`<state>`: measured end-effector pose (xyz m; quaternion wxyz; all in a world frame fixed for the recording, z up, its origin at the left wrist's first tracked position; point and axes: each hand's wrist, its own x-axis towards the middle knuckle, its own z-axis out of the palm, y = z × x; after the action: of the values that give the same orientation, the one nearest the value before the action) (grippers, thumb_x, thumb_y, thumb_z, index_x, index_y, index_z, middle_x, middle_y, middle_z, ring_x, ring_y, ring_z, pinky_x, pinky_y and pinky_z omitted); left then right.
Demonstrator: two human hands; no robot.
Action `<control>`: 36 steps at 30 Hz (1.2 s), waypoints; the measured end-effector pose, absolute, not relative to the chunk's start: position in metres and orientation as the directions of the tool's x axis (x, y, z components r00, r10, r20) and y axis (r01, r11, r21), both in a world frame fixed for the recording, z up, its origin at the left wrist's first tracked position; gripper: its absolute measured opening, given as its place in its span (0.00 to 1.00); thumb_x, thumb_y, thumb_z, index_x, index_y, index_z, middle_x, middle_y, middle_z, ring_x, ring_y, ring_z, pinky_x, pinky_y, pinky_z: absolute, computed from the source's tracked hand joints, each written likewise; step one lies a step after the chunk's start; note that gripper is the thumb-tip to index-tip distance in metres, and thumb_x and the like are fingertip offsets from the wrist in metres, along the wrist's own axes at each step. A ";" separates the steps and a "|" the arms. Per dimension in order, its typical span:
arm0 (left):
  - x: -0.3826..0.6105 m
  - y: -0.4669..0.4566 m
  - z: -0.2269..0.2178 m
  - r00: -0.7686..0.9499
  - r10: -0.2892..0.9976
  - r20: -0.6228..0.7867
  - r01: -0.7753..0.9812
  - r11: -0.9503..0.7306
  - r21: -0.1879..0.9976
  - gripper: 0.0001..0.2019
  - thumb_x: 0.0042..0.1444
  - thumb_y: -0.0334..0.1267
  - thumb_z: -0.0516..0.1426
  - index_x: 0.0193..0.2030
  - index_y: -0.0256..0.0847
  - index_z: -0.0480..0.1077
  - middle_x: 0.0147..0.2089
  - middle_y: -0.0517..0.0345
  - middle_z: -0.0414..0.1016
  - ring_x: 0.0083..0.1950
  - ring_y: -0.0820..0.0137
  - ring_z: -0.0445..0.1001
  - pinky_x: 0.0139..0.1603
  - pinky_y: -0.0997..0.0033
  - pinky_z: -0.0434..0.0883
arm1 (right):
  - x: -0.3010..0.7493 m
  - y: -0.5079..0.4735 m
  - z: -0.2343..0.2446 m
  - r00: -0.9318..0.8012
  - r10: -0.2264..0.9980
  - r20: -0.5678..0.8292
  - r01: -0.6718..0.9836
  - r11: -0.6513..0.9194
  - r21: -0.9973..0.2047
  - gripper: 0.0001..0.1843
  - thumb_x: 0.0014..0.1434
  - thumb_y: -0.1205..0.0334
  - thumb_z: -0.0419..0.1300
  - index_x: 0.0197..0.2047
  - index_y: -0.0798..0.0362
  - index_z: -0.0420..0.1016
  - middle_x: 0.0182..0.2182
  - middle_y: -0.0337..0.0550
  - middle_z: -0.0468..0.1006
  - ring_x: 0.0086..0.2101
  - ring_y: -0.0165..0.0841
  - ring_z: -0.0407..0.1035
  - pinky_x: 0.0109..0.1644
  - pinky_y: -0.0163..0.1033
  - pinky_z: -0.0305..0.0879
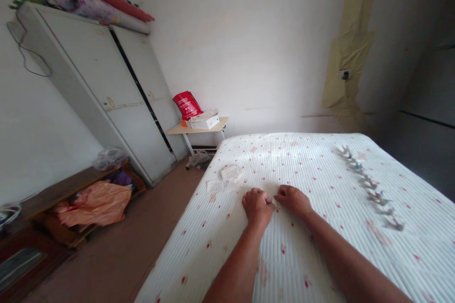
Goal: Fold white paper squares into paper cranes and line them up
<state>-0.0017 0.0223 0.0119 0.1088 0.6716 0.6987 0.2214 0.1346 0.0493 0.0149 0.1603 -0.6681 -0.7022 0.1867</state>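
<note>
My left hand point(256, 203) rests on the mattress point(227, 255) with its fingers curled and pinched together. Close by on its right, my right hand point(292, 199) is closed too, fingertips turned towards the left hand. Between the fingertips shows a bit of a small pale piece that looks like paper; most of it is hidden by the fingers. Left of my hands lie printed paper pieces point(232, 173), flat on the mattress. Over on the right stands a slanting row of several small folded paper figures point(369, 182), blurred in outline.
Beyond the mattress's far left corner, a small table point(174, 129) bears a red bag point(187, 105) and a white box point(205, 123). A grey cabinet point(103, 80) carries rolled mats point(95, 2). Along the left, a low wooden unit point(67, 184) holds an orange plastic bag point(99, 203).
</note>
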 end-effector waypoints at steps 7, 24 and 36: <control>-0.002 0.022 0.009 -0.070 0.982 0.174 0.897 -0.015 0.442 0.01 0.47 0.37 0.60 0.28 0.45 0.72 0.43 0.60 0.72 0.48 0.66 0.66 0.51 0.65 0.58 | 0.131 0.049 0.014 -0.061 0.998 -0.028 0.911 0.044 -0.409 0.10 0.49 0.53 0.60 0.30 0.51 0.70 0.30 0.39 0.74 0.30 0.30 0.67 0.28 0.33 0.50; -0.001 0.020 0.017 -0.057 0.988 0.141 0.921 -0.003 0.390 0.02 0.48 0.37 0.59 0.30 0.44 0.71 0.41 0.58 0.72 0.47 0.66 0.67 0.50 0.66 0.59 | 0.122 0.049 0.017 -0.014 0.999 -0.032 0.953 0.003 -0.303 0.11 0.54 0.53 0.56 0.34 0.51 0.72 0.35 0.46 0.76 0.35 0.36 0.71 0.31 0.35 0.55; -0.006 0.017 0.007 -0.010 0.976 0.218 0.881 -0.095 0.464 0.09 0.46 0.38 0.60 0.36 0.47 0.73 0.43 0.60 0.73 0.49 0.66 0.67 0.53 0.66 0.57 | 0.143 0.049 0.012 -0.113 0.992 0.050 0.875 0.123 -0.468 0.12 0.58 0.59 0.51 0.30 0.52 0.72 0.31 0.41 0.76 0.32 0.30 0.69 0.32 0.32 0.54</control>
<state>-0.0059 0.0169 0.0067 0.0961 0.6971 0.6658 0.2479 0.1433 0.0490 0.0117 0.1791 -0.6414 -0.7278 0.1638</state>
